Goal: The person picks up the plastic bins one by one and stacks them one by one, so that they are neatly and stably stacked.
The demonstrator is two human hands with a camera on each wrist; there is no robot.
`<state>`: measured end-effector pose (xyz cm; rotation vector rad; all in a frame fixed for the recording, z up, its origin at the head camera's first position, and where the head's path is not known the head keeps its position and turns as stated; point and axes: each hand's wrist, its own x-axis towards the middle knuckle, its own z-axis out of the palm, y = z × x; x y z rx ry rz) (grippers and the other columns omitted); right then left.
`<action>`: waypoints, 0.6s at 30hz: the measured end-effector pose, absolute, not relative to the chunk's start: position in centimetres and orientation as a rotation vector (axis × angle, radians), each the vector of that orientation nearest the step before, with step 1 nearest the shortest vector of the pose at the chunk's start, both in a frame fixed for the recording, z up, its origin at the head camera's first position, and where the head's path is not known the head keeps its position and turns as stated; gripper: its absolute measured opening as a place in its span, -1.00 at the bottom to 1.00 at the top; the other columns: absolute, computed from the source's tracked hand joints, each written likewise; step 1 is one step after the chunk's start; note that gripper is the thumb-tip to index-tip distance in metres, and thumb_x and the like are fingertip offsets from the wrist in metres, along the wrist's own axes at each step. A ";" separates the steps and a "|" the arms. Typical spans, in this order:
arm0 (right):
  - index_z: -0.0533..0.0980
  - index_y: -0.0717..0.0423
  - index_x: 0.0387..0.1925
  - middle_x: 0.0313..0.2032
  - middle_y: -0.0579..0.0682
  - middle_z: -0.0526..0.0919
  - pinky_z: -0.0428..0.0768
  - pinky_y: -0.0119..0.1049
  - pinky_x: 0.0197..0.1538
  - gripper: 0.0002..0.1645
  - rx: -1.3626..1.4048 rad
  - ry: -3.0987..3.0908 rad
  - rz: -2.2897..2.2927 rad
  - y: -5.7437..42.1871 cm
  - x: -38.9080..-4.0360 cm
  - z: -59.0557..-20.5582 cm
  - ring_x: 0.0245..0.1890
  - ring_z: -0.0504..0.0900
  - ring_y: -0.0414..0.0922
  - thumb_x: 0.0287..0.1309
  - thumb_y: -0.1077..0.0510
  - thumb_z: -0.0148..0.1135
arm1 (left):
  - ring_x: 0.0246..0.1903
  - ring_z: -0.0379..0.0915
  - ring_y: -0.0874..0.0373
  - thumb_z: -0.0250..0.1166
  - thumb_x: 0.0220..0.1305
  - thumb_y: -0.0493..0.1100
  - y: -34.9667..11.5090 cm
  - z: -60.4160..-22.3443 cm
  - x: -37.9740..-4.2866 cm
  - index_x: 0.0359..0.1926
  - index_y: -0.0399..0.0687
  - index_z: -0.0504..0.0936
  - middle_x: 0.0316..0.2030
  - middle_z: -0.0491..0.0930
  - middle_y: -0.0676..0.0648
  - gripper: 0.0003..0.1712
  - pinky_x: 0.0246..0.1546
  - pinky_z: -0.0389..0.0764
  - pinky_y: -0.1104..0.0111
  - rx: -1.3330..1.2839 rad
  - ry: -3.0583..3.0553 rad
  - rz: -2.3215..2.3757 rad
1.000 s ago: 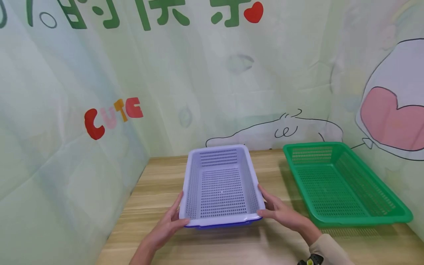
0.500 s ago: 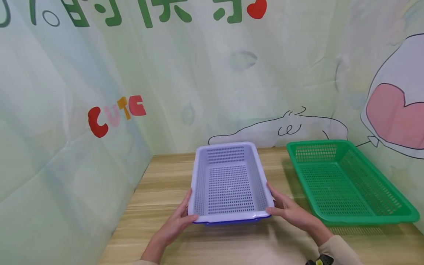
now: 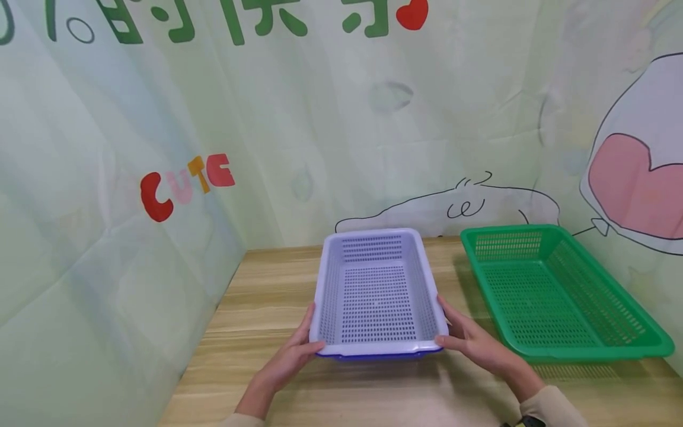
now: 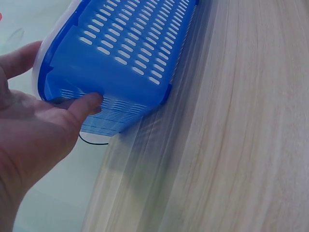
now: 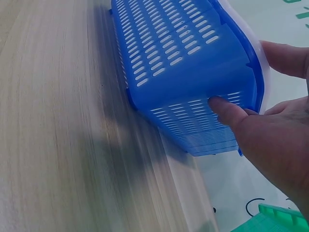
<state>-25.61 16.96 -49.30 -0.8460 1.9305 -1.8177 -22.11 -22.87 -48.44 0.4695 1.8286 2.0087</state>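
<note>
A lavender basket (image 3: 380,349) with slotted walls and base sits nested in a blue basket (image 3: 384,357), which shows as a thin strip under its rim. My left hand (image 3: 285,363) grips the stack at its near left corner, thumb on the lavender rim. At the near right corner my right hand (image 3: 480,351) holds it the same way. Both wrist views show fingers against the blue basket's (image 4: 130,46) outer wall, below the rim. Whether its base touches the table all over, I cannot tell.
A larger green basket (image 3: 592,356) stands on the wooden table (image 3: 267,284) to the right of the stack. A printed cloth (image 3: 299,118) hangs behind the table and along its left side.
Both hands have shifted the nested baskets a little to the right, closer to the green basket. The grip stays the same, and the head view has moved slightly.
</note>
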 end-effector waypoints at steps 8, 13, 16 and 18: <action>-0.46 0.25 0.53 0.50 0.45 -0.33 0.37 -0.47 0.21 0.04 -0.832 1.957 -1.822 17.6 -25.4 -49.5 0.38 0.01 0.49 0.44 0.29 0.06 | 0.48 -0.36 -0.34 -0.02 0.45 -0.37 -22.6 -48.8 -22.4 0.54 0.13 -0.60 0.53 -0.61 -0.19 0.04 0.37 0.20 0.13 0.468 1.815 2.008; -0.43 0.24 0.54 0.51 0.42 -0.30 0.36 -0.48 0.20 0.02 -0.801 1.990 -1.811 18.0 -25.3 -49.5 0.39 0.01 0.46 0.44 0.29 0.06 | 0.48 -0.36 -0.34 -0.01 0.45 -0.38 -22.3 -48.9 -22.5 0.55 0.11 -0.58 0.53 -0.61 -0.21 0.03 0.37 0.19 0.11 0.480 1.800 2.018; -0.43 0.26 0.54 0.51 0.43 -0.30 0.36 -0.49 0.20 0.03 -0.804 2.003 -1.808 18.2 -25.2 -49.4 0.39 0.01 0.47 0.43 0.30 0.07 | 0.48 -0.36 -0.34 -0.02 0.45 -0.38 -22.1 -48.9 -22.5 0.54 0.11 -0.58 0.53 -0.60 -0.23 0.03 0.39 0.14 0.06 0.493 1.792 2.020; -0.43 0.28 0.53 0.50 0.45 -0.31 0.36 -0.48 0.20 0.02 -0.817 2.008 -1.809 18.3 -25.3 -49.4 0.38 0.01 0.48 0.43 0.30 0.07 | 0.48 -0.38 -0.34 -0.02 0.46 -0.38 -21.9 -48.9 -22.6 0.54 0.12 -0.58 0.53 -0.61 -0.23 0.02 0.40 0.08 0.01 0.497 1.784 2.027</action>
